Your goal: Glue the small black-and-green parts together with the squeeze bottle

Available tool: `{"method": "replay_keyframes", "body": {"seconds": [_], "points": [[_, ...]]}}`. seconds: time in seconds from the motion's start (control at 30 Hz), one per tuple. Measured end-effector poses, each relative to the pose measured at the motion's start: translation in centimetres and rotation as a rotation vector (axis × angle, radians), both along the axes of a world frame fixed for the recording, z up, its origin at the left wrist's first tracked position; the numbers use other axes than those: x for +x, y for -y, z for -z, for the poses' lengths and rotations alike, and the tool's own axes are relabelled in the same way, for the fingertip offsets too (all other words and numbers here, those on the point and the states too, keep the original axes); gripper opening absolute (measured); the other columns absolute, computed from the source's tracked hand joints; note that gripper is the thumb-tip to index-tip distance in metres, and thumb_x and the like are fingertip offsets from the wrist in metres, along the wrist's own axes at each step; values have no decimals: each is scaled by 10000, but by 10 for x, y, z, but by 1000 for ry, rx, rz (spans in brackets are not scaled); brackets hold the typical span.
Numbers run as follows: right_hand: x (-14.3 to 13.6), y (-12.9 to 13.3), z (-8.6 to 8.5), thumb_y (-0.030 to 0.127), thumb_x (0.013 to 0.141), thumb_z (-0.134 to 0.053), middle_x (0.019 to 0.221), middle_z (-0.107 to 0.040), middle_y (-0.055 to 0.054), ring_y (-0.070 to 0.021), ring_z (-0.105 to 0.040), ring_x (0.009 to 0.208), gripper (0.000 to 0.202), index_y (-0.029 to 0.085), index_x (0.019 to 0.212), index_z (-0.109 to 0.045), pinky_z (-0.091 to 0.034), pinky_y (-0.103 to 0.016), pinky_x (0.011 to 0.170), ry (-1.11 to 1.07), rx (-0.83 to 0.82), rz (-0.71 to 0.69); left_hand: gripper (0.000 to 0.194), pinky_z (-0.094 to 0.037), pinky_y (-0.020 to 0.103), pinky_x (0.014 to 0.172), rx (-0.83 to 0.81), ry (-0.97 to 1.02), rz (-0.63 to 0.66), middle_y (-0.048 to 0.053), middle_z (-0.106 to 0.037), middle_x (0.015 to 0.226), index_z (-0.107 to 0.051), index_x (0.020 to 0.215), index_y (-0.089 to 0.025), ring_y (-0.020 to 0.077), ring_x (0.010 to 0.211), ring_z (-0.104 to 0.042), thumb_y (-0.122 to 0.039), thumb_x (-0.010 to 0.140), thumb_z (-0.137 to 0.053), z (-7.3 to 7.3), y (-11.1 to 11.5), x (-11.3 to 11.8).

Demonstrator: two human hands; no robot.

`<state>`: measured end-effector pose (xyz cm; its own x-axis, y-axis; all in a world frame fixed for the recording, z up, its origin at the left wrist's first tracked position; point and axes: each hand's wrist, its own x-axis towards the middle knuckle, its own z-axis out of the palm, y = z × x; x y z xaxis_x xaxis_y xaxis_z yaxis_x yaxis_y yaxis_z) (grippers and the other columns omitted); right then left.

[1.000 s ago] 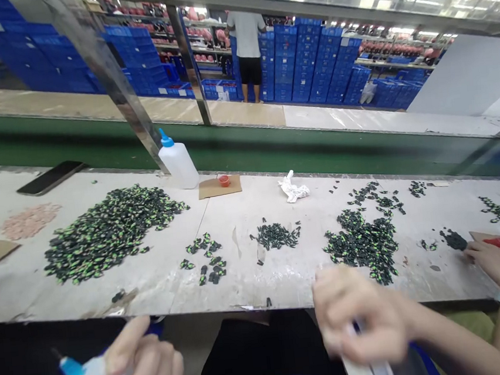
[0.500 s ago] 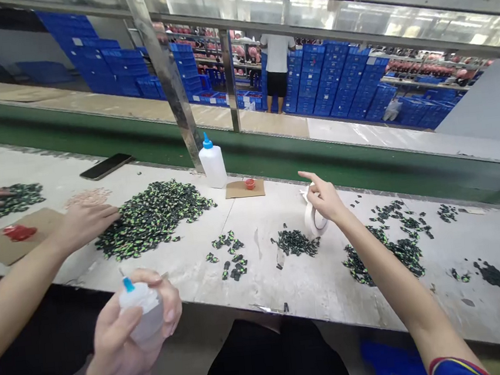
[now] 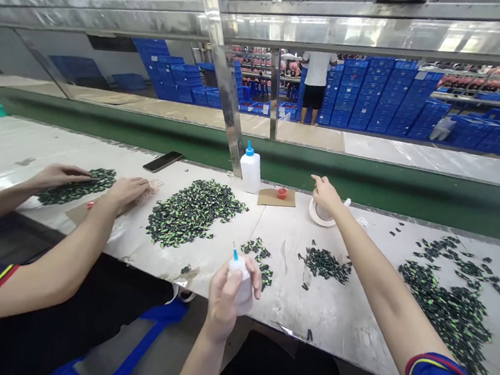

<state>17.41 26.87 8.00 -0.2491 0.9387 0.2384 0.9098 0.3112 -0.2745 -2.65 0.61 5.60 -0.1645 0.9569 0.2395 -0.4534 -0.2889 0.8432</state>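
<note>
A small white squeeze bottle with a blue needle tip stands upright in my left hand, fingers wrapped round it, at the bench's front edge. Toward the back of the bench, my right hand is at a white tape roll; its index finger points out while the other fingers curl at the roll's upper edge, partly hidden. Between my hands lie a small group of black-and-green pieces and a heap of plain dark pieces.
A larger white bottle stands by the metal post, beside a red cap on cardboard. Big heaps of black-green pieces lie left and right. At left, a co-worker's hands work near a phone.
The view has swung left. My left hand has brought the small bottle up over the bench edge. The tape roll, with my right hand at it, has shifted away from the dark heap.
</note>
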Motion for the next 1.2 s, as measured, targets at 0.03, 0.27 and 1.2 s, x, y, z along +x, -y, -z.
{"method": "replay_keyframes", "body": {"seconds": [0.03, 0.27, 1.2], "points": [[-4, -2, 5, 88, 826, -367, 1125, -547, -186, -280, -583, 940, 527, 107, 1343, -467, -442, -393, 837, -3, -1, -3, 287, -369, 237, 463, -1, -7, 13, -10, -522, 590, -543, 772, -162, 110, 479, -475, -437, 849, -561, -1, 0, 3], [-18, 20, 6, 191, 900, -403, 1160, -565, -185, -333, -488, 1126, 363, 153, 1228, -553, -365, -520, 943, -95, 35, -41, 317, -376, 271, 527, -31, -161, -55, -17, -482, 587, -524, 731, -175, 126, 527, -462, -466, 855, -546, -8, 4, 14], [10, 310, 53, 405, 758, -718, 1004, -708, -60, -254, -668, 965, 344, 268, 1068, -662, -532, -396, 869, -1589, -541, -54, 353, -396, 254, 682, -359, -20, 648, 21, -546, 852, -602, 833, -188, 162, 790, -488, -396, 627, -799, -11, 2, 69]]}}
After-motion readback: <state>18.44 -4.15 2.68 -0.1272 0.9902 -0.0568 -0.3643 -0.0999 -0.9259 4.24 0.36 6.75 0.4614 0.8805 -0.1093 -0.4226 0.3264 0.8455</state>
